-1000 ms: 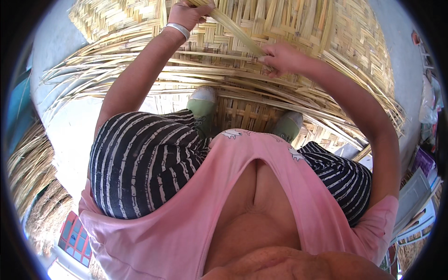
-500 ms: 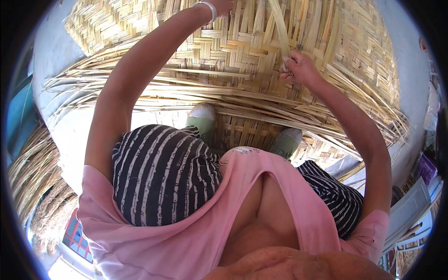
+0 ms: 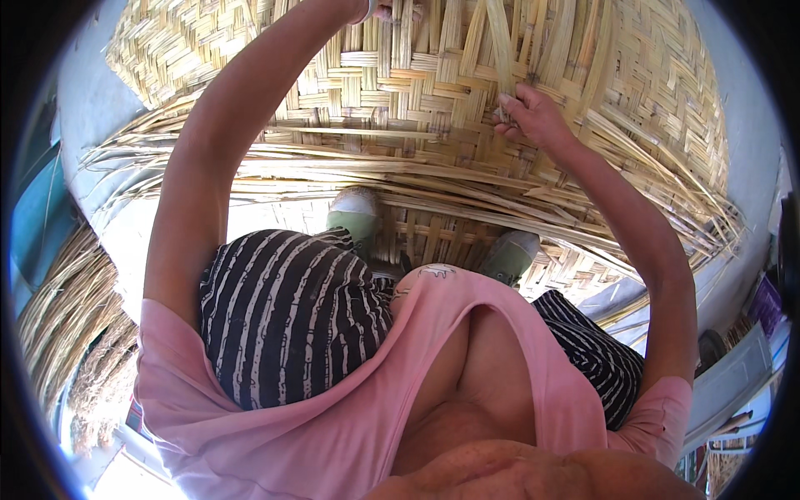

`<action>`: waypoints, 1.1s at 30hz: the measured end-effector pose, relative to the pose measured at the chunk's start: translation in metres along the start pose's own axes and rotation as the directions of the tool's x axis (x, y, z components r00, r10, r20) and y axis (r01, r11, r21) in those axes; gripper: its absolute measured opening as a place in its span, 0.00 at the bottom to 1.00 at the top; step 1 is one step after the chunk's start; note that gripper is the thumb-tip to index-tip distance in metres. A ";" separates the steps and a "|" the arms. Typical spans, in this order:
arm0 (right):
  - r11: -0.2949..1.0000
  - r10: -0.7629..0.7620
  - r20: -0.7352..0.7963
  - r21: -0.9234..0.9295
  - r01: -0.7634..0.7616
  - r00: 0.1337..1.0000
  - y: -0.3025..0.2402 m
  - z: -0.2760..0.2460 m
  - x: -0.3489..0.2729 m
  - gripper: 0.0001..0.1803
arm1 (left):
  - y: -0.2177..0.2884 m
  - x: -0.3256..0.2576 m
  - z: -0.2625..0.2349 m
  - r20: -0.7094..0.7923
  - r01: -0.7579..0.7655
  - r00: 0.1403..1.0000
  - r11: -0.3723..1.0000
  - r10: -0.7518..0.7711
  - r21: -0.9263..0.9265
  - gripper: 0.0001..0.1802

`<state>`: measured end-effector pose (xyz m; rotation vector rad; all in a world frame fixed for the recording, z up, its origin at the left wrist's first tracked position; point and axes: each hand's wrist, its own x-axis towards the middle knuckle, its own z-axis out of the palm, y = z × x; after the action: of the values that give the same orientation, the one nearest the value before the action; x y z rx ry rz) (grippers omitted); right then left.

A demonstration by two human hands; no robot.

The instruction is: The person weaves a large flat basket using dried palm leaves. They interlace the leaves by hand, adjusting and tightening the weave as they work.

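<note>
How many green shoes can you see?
2. One green shoe stands on the woven bamboo mat near the middle, above the striped knee. The other green shoe is to its right, partly hidden behind the pink shirt.

Woven bamboo mat (image 3: 417, 75): large, pale straw-yellow, flat strips interlaced over-under in chequer pattern; spreads ahead of me, under my feet, its far part filling upper view. Near edge unfinished: loose long strips (image 3: 275, 167) fan sideways, unwoven, overlapping. One upright strip (image 3: 498, 42), broader, pale, rises from weave to top edge; my right hand (image 3: 533, 117) pinches its lower end with fingers (image 3: 507, 107) closed. My left hand (image 3: 392, 10) at top edge, touching weave, mostly cut off.
</note>
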<state>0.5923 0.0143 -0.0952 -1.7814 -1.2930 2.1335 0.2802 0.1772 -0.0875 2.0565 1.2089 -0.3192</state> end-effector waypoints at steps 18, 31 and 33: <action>0.953 -0.266 0.005 0.153 0.262 0.964 -0.071 0.043 0.034 0.17 | 0.011 -0.022 0.009 0.006 0.154 0.967 0.571 -0.253 -0.807 0.24; 0.944 -0.144 -0.163 0.272 0.185 0.976 -0.067 0.058 0.070 0.13 | -0.013 -0.015 0.033 -0.124 -0.135 0.989 -0.156 -0.076 -0.979 0.28; 0.935 -0.162 -0.191 0.285 0.212 0.968 -0.071 0.064 0.071 0.13 | -0.023 -0.003 0.027 -0.089 -0.113 0.991 -0.271 -0.100 -0.956 0.31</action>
<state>0.4850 0.0637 -0.1070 -1.5989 -0.9877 1.9145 0.2632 0.1641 -0.1158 0.4320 0.8510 0.7553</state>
